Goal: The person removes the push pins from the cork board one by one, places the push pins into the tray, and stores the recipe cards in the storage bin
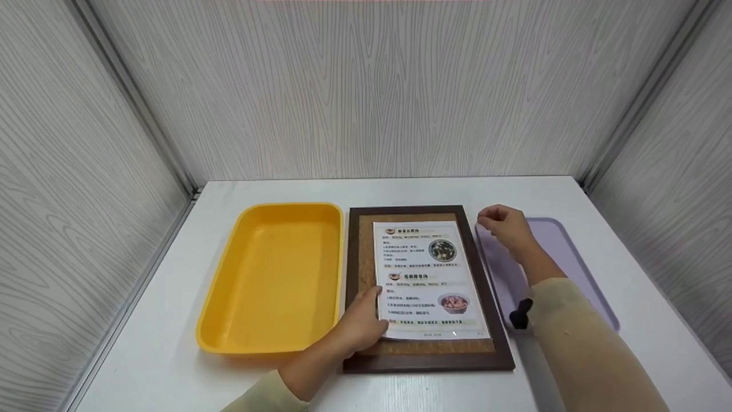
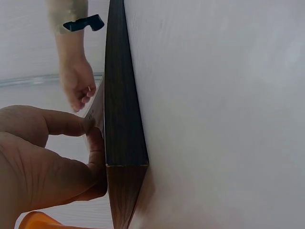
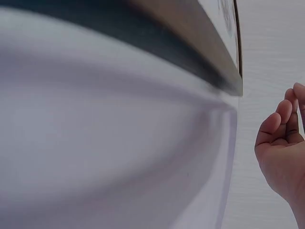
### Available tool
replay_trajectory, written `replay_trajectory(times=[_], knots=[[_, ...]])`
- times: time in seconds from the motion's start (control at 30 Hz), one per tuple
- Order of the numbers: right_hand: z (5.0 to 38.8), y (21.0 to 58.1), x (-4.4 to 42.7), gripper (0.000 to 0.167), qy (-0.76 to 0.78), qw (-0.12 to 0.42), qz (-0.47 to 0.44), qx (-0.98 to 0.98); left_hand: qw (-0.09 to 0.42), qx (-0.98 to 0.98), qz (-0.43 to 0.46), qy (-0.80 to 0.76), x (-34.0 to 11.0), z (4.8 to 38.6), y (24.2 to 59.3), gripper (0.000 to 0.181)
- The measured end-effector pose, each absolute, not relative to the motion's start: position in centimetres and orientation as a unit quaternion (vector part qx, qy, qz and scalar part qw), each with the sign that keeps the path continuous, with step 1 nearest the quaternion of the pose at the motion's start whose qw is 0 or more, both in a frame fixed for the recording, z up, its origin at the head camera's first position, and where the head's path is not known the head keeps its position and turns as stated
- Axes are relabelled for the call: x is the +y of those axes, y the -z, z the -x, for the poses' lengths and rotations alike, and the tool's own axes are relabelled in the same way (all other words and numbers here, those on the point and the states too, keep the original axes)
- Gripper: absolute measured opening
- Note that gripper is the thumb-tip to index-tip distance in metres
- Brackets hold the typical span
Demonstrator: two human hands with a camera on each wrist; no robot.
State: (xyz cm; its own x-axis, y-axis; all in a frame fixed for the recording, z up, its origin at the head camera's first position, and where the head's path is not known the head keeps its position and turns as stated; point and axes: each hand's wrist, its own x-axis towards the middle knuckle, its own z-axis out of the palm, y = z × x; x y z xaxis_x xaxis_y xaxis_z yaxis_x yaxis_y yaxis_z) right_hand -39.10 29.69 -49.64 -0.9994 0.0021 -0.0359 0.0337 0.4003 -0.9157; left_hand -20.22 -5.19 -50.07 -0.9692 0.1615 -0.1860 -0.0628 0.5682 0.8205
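A printed recipe sheet (image 1: 420, 280) with Chinese text and two food pictures lies on a dark-framed cork board (image 1: 366, 246). My left hand (image 1: 363, 320) pinches the sheet's lower left edge between thumb and finger; the left wrist view shows these fingers (image 2: 66, 121) at the paper, just over the frame's side. Above the far left corner of a purple tray (image 1: 572, 257), near the board's upper right corner, hovers my right hand (image 1: 508, 226). Its fingers are curled with the tips together. Whether something small is between them cannot be made out.
Left of the board stands a yellow tray (image 1: 274, 280), close beside the frame. The purple tray lies right of the board, partly under my right forearm. A dark strap piece (image 1: 520, 313) hangs at the right sleeve. Grey wood-grain panels (image 1: 366, 86) enclose the white table (image 1: 143, 326).
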Motion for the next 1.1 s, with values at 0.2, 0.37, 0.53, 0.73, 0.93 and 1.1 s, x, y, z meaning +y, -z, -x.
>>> replay_trajectory(times=[0.2,0.37,0.53,0.73,0.93,1.1], knots=[[38.8,50.1,32.1,0.032,0.529,0.018,-0.021,0.848,0.123,0.872,-0.031,-0.473,-5.2,20.3,50.0,0.078],[38.4,50.5,33.3,0.035,0.502,0.024,-0.02,0.864,0.122,0.872,-0.037,-0.473,-5.2,20.2,49.8,0.077],[38.0,50.8,34.2,0.037,0.482,0.032,-0.023,0.875,0.123,0.872,-0.045,-0.471,-5.2,19.9,49.0,0.075],[37.9,51.2,34.7,0.032,0.469,0.037,-0.038,0.881,0.106,0.881,-0.06,-0.456,-5.4,19.8,48.1,0.074],[37.8,51.8,35.0,0.031,0.462,0.037,-0.026,0.886,0.113,0.879,-0.045,-0.461,-6.4,20.1,47.3,0.072],[37.8,51.7,35.1,0.031,0.45,0.045,-0.022,0.891,0.134,0.852,-0.035,-0.505,-7.9,20.3,46.7,0.071]])
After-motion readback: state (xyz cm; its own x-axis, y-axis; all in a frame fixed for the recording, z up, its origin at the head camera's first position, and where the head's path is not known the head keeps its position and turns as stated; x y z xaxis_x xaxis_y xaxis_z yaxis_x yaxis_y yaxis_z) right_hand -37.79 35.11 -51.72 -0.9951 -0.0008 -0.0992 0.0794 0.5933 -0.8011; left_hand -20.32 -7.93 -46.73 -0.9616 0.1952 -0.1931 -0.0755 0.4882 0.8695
